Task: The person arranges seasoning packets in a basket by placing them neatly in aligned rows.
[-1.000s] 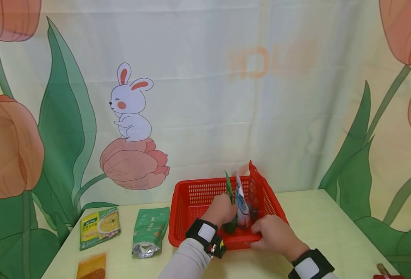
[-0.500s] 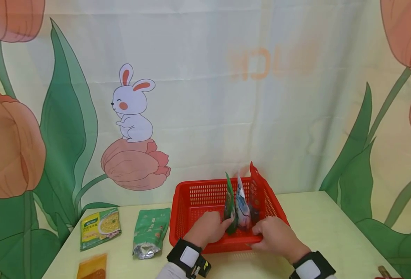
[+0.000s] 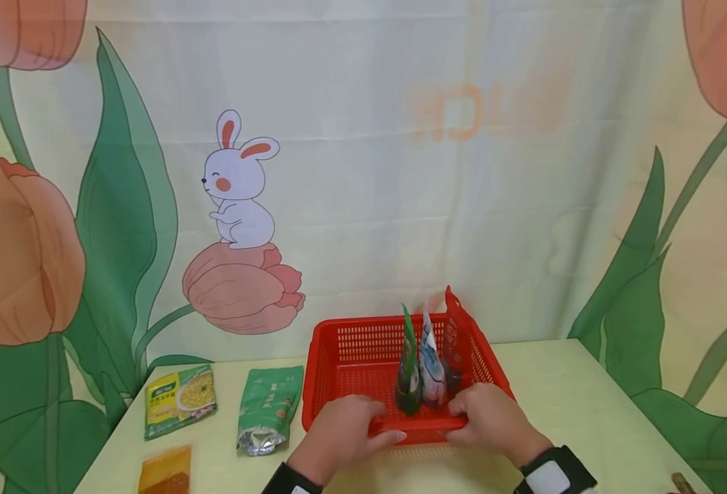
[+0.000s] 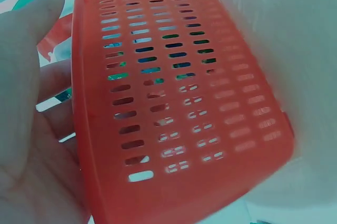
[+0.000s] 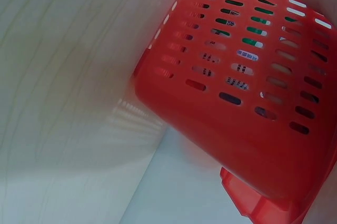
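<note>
Tulip-printed curtain [image 3: 363, 171] backs the bench [image 3: 555, 391]; I have left hand [image 3: 341, 429] and right hand [image 3: 493, 418] gripping the red basket [image 3: 363, 350] by its near rim, packets [image 3: 431, 370] standing inside.

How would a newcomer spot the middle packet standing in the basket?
On the pale table, find the red basket. Look toward its right side, where three stand in a row, and take the middle one. It is the white-and-blue packet, unlike the green packet on its left and the red packet on its right.
</note>
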### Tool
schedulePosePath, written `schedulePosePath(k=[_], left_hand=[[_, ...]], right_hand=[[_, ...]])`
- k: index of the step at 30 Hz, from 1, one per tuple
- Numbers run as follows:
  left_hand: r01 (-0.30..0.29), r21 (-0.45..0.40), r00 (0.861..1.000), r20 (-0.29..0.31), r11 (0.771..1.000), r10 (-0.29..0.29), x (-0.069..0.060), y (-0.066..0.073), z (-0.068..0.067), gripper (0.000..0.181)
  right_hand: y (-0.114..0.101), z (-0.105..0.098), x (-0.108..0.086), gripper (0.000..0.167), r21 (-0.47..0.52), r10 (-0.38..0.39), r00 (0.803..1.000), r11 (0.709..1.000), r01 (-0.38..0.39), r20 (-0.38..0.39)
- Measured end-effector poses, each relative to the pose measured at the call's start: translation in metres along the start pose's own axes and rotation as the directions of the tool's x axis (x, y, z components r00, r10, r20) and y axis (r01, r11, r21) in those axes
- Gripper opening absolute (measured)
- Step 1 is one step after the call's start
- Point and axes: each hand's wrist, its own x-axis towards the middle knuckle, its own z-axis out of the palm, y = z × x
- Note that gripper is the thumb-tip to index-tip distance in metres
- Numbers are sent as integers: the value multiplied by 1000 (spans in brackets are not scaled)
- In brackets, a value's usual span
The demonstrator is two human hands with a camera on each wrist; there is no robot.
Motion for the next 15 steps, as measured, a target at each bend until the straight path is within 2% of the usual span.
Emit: schedulePosePath(k=[7, 10, 12, 13, 14, 15], left_hand=[[-44, 49, 995, -89, 998, 49, -17, 0, -3, 50], [-43, 68, 986, -161, 997, 53, -26, -1, -3, 47], [-33, 90, 969, -241, 995, 54, -32, -3, -2, 43], [-26, 102, 953, -297, 994, 55, -35, -5, -1, 40], [-16, 110, 931, -360, 994, 55, -37, -7, 0, 37], [0, 116, 904, -425, 993, 50, -39, -10, 1, 33]], right_hand=[[0, 1, 1, 17, 3, 0, 1000, 1000, 0, 2], [0, 1, 0, 17, 4, 6, 1000, 1000, -6, 2], [0, 1, 0, 16, 3, 10, 1000, 1000, -10, 3], [0, 1, 0, 16, 2, 12, 1000, 1000, -12, 5], [0, 1, 0, 17, 3, 12, 1000, 1000, -12, 7], [0, 0, 0, 17, 2, 12, 1000, 1000, -12, 7]])
